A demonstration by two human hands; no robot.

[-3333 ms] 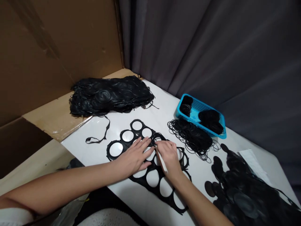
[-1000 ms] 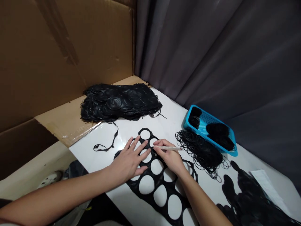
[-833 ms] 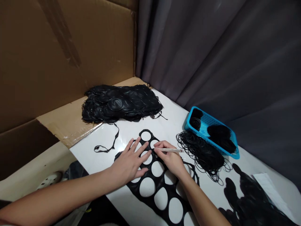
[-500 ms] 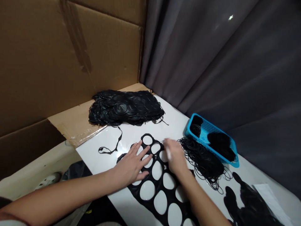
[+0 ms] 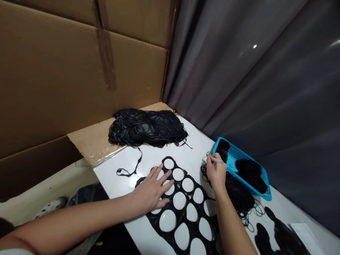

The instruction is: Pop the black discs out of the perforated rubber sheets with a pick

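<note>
Beside the blue basket (image 5: 233, 162), my right hand (image 5: 217, 171) pinches a white stick (image 5: 215, 159) at black rings (image 5: 240, 198); left of it, my spread left hand (image 5: 150, 194) pins a perforated sheet (image 5: 180, 216). Likely ring transfer; gentle release next.

- White tabletop (image 5: 196, 141): carried load.
- Perforated black sheet (image 5: 180, 215): lay flat.
- Black stack (image 5: 148, 125), black strip (image 5: 141, 155): lay beyond.
- Blue basket (image 5: 267, 196), black rings (image 5: 239, 198), black discs (image 5: 287, 237), white paper (image 5: 306, 235): lay rightward.

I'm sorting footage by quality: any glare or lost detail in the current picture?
Head view: a glare spot on the white table beside the left hand; head view: glints on the dark curtain; head view: black heap in the blue basket nearly without detail.
</note>
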